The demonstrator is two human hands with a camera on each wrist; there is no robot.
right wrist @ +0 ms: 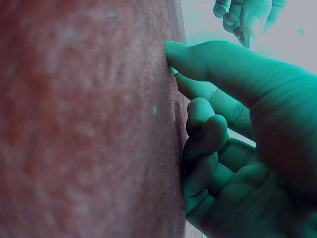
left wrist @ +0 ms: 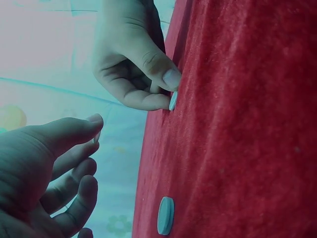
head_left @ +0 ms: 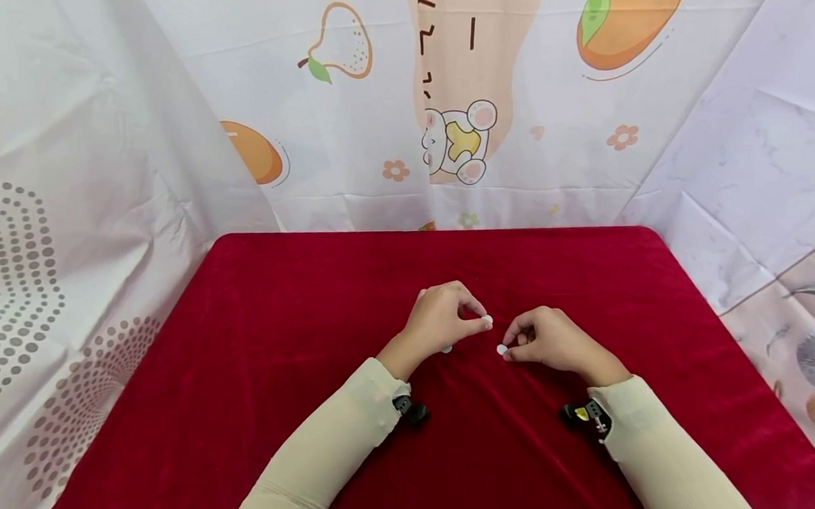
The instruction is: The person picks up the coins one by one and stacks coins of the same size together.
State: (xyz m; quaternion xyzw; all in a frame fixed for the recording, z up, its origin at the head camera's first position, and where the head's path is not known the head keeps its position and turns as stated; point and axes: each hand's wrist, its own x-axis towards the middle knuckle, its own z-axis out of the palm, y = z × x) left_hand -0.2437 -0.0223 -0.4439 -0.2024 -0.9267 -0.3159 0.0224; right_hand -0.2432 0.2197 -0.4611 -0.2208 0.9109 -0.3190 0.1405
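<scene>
The left hand (head_left: 438, 321) pinches one small white disc (head_left: 488, 319) up off the red cloth (head_left: 271, 340), and just to its right the right hand (head_left: 548, 340) pinches another white disc (head_left: 501, 350) lying flat on the cloth, slightly nearer the person.

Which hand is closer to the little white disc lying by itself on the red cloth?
Left. The left hand hovers right over the loose disc, pinching another disc. The right hand sits farther off to the side, its grip on its own disc.
</scene>
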